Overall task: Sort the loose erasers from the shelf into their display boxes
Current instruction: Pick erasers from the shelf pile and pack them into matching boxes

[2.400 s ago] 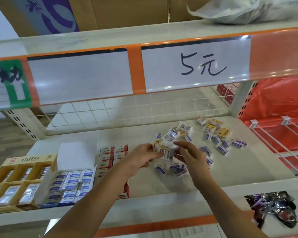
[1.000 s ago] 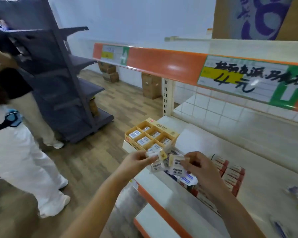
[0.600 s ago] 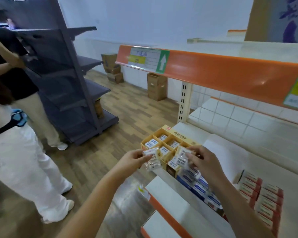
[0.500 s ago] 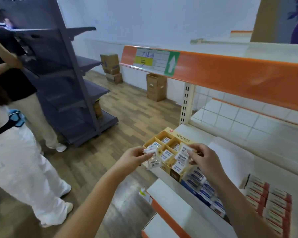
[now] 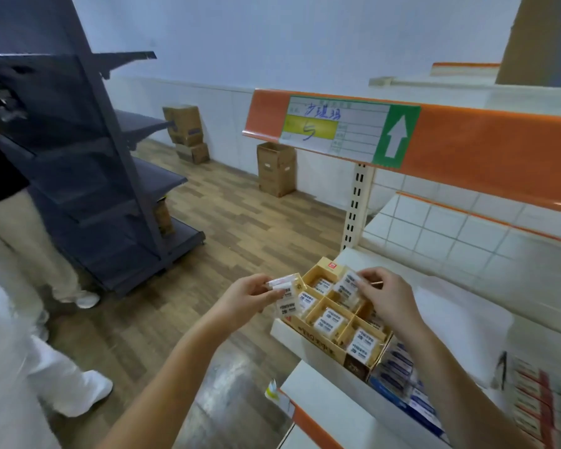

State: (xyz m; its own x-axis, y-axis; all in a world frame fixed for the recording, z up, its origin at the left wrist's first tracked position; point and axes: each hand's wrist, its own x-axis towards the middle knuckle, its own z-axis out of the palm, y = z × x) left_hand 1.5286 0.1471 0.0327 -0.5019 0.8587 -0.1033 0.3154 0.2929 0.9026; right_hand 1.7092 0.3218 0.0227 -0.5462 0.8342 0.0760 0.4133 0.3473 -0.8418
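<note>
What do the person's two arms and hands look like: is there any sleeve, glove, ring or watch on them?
Both forearms are bare, with no sleeve in view. The left hand and the right hand wear no gloves, and no ring, watch or bracelet shows on either.

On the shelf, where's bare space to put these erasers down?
Bare shelf lies behind the yellow box, toward the tiled back wall. The shelf's front is crowded: the yellow box, the blue box beside it, and both hands over them.
</note>
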